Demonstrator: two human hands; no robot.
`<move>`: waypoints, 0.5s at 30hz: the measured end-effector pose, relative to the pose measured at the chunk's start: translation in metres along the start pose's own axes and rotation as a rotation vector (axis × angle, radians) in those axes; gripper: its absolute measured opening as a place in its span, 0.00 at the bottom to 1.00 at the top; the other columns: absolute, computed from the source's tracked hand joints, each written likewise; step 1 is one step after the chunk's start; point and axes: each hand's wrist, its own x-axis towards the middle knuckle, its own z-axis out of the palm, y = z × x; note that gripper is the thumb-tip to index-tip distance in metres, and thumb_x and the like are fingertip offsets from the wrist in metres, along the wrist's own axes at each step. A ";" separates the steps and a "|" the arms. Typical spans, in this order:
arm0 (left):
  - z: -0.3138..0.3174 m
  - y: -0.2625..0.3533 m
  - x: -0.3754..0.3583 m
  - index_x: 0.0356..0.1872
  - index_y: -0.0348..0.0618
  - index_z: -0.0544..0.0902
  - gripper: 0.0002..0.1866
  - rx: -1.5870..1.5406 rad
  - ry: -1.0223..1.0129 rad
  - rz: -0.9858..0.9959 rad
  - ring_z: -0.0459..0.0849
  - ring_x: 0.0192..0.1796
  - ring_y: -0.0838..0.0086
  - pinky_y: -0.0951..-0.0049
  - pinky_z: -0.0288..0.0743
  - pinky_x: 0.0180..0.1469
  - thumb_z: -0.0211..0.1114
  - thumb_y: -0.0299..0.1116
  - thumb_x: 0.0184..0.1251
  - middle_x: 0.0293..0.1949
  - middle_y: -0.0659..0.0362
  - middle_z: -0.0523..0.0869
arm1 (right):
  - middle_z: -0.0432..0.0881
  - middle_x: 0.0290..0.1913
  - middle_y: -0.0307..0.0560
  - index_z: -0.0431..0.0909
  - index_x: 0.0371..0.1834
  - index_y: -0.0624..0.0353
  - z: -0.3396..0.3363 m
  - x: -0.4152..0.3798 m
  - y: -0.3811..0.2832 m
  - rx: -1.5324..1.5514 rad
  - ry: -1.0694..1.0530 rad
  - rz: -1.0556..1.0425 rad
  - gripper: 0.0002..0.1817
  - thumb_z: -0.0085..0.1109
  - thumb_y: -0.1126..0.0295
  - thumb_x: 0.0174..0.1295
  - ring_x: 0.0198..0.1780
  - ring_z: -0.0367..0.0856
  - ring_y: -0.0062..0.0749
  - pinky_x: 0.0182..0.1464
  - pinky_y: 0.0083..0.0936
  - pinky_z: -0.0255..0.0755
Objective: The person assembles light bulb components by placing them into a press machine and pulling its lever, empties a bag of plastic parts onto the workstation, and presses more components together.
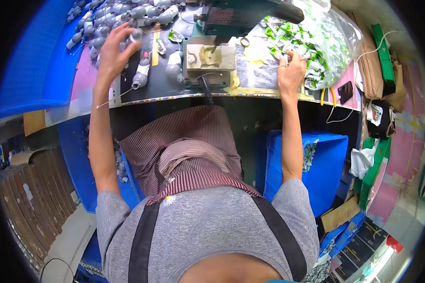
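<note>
My left hand [114, 53] is raised at the upper left over a pile of grey and white bulb-shaped parts [120, 16], its thumb and fingers curved apart around a grey rounded part [136, 35]; whether they touch it is unclear. Nearby, a grey and white part [141, 73] with a thin wire lies on the dark work surface. Another such part [174, 66] sits beside the press fixture [210, 57]. My right hand [292, 70] has its fingertips pinched together at the edge of a pile of green and white pieces [311, 42]; what they hold is too small to name.
A green press [236, 18] stands at the top centre, with a black lever [205, 87] at its front. Clear plastic [340, 42] and a phone [345, 92] are at the right. Blue bins [333, 165] stand below the table's front edge.
</note>
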 end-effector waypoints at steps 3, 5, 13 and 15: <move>-0.012 -0.023 -0.001 0.57 0.33 0.81 0.23 -1.123 0.064 -0.435 0.82 0.62 0.65 0.64 0.74 0.65 0.67 0.43 0.72 0.57 0.48 0.84 | 0.83 0.40 0.53 0.84 0.41 0.60 -0.009 -0.008 -0.001 0.106 0.057 -0.023 0.08 0.68 0.72 0.60 0.44 0.82 0.48 0.48 0.41 0.76; -0.022 -0.040 0.001 0.60 0.22 0.74 0.23 -2.042 0.130 -0.225 0.81 0.61 0.61 0.66 0.78 0.64 0.62 0.34 0.75 0.56 0.43 0.82 | 0.83 0.36 0.49 0.84 0.41 0.62 -0.016 -0.012 -0.006 0.283 0.132 0.041 0.08 0.69 0.73 0.61 0.36 0.83 0.36 0.40 0.31 0.77; -0.020 0.065 0.001 0.70 0.32 0.64 0.29 -1.888 -0.296 -0.524 0.80 0.32 0.77 0.83 0.82 0.31 0.59 0.33 0.74 0.51 0.43 0.82 | 0.84 0.41 0.45 0.84 0.49 0.64 -0.033 -0.056 -0.108 0.695 0.064 -0.230 0.11 0.68 0.79 0.63 0.39 0.85 0.27 0.42 0.23 0.79; -0.008 0.106 -0.006 0.63 0.35 0.73 0.23 -1.714 -0.368 -0.561 0.86 0.34 0.76 0.80 0.82 0.37 0.61 0.37 0.72 0.46 0.47 0.86 | 0.84 0.43 0.48 0.85 0.48 0.64 -0.030 -0.063 -0.131 0.643 0.113 -0.429 0.13 0.70 0.82 0.60 0.41 0.86 0.32 0.44 0.24 0.80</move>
